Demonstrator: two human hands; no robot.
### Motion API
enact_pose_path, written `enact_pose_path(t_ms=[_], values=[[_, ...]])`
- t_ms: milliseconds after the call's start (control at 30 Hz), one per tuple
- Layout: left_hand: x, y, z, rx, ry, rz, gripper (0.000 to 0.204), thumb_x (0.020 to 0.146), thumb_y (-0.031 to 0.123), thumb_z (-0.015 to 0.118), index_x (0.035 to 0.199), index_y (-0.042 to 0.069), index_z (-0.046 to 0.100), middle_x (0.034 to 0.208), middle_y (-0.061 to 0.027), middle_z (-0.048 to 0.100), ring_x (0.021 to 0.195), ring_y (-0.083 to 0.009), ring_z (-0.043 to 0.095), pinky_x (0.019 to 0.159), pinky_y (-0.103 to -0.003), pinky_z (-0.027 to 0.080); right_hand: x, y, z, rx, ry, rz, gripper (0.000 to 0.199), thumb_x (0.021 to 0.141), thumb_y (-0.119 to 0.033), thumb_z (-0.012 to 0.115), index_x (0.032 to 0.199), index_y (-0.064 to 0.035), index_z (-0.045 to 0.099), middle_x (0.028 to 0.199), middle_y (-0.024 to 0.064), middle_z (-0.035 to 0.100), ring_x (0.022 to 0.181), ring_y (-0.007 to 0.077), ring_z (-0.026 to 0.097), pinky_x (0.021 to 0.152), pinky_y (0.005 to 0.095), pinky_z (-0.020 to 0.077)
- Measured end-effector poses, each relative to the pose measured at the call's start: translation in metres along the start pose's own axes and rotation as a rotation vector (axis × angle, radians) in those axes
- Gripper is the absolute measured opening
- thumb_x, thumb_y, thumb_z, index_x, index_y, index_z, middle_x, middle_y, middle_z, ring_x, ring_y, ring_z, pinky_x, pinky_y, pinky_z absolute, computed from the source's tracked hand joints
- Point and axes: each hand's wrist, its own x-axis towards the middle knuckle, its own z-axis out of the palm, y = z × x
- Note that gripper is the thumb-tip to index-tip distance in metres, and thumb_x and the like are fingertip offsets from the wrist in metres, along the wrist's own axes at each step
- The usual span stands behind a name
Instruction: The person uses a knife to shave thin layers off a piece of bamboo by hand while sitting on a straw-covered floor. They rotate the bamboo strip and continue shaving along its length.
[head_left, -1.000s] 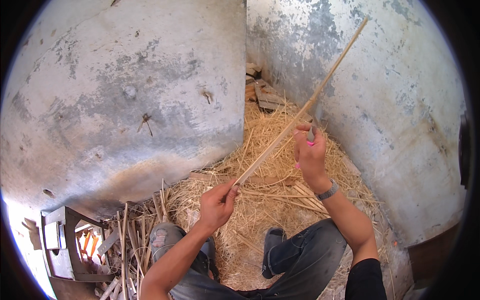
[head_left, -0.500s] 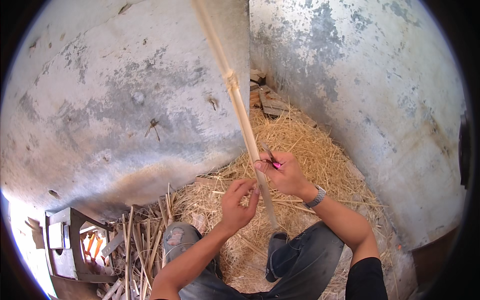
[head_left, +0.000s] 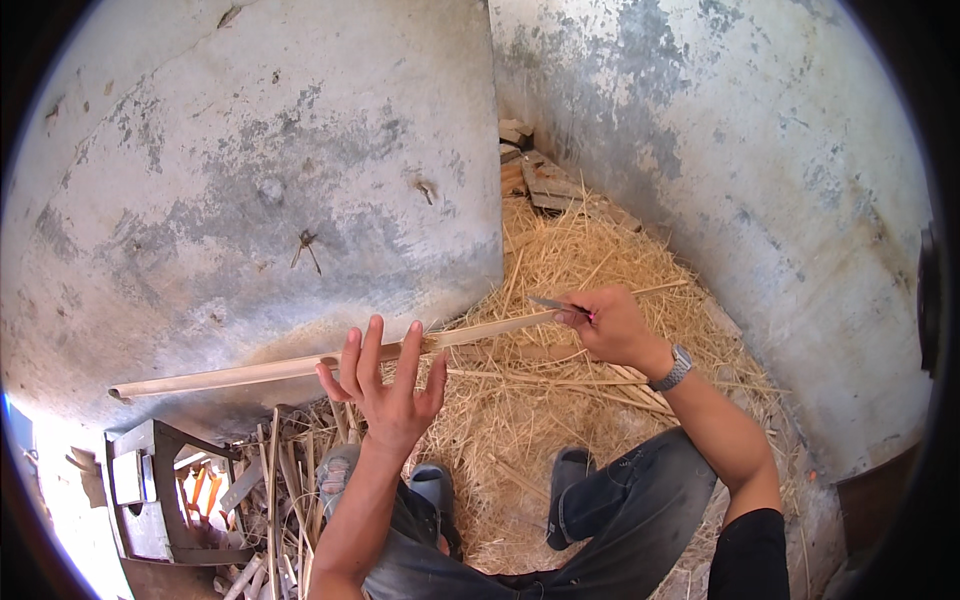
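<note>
You have just swung the strip (head_left: 230, 375) from steep to nearly crosswise, and your left hand (head_left: 392, 395) has spread where its fingers were curled half a second ago. That seems to leave the support mostly to your right hand (head_left: 625, 328), freeing the left to settle anew.

Your left fingers are fanned apart, reaching over the strip, which passes behind them; whether they touch it, you can't tell from here. Your right fingers are clamped on the knife (head_left: 547, 302), its blade jutting left from them, just above the strip. They appear to pinch the strip too, though the contact is partly hidden.

The strip's long axis runs left to right across both sets of fingers, the far-left end slightly lower and pointing well out past your left fingertips. Its knot (head_left: 428, 342) shows between your left index finger and thumb.
</note>
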Motion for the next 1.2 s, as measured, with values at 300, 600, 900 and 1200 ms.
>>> enact_pose_path(t_ms=[300, 600, 900, 1200], values=[[-0.004, -0.014, -0.017, -0.49, -0.572, -0.215, 0.024, 0.085, 0.017, 0.081, 0.106, 0.01, 0.072, 0.092, -0.0091, 0.068, 0.083, -0.0323, 0.067, 0.076, -0.044, 0.05, 0.002, 0.005, 0.006, -0.015, 0.191, 0.0, 0.014, 0.094, -0.017, 0.069, 0.103, -0.01, 0.077, 0.063, 0.0105, 0.059, 0.054, 0.0231, 0.055, 0.054, 0.0366, 0.0422], [0.005, -0.007, -0.029, -0.982, -0.921, -0.65, 0.019, 0.099, 0.018, 0.071, 0.107, 0.003, 0.062, 0.071, -0.0021, 0.062, 0.062, -0.0124, 0.06, 0.057, -0.03, 0.044, -0.001, -0.019, -0.006, 0.204, 0.2, 0.1, 0.023, 0.101, -0.02, 0.061, 0.116, -0.002, 0.058, 0.067, 0.0016, 0.05, 0.052, 0.0122, 0.043, 0.051, 0.0307, 0.0371], [-0.022, -0.012, 0.006, -1.256, -1.006, -0.868, 0.017, 0.1, 0.018, 0.071, 0.108, 0.003, 0.065, 0.071, 0.0033, 0.06, 0.06, -0.0029, 0.05, 0.053, -0.022, 0.037, -0.009, -0.037, 0.018, 0.439, -0.068, 0.242, 0.03, 0.109, -0.031, 0.05, 0.123, -0.0041, 0.051, 0.08, 0.0114, 0.06, 0.068, 0.0241, 0.063, 0.064, 0.0398, 0.0489], [-0.02, -0.024, 0.006, -1.211, -0.946, -0.926, 0.019, 0.1, 0.017, 0.07, 0.109, 0.001, 0.067, 0.072, 0.0012, 0.064, 0.062, -0.004, 0.053, 0.056, -0.025, 0.04, -0.012, -0.024, 0.033, 0.078, -0.332, 0.065, 0.042, 0.108, -0.045, 0.051, 0.108, -0.0027, 0.056, 0.073, 0.0192, 0.061, 0.065, 0.0367, 0.062, 0.064, 0.0472, 0.0476]])
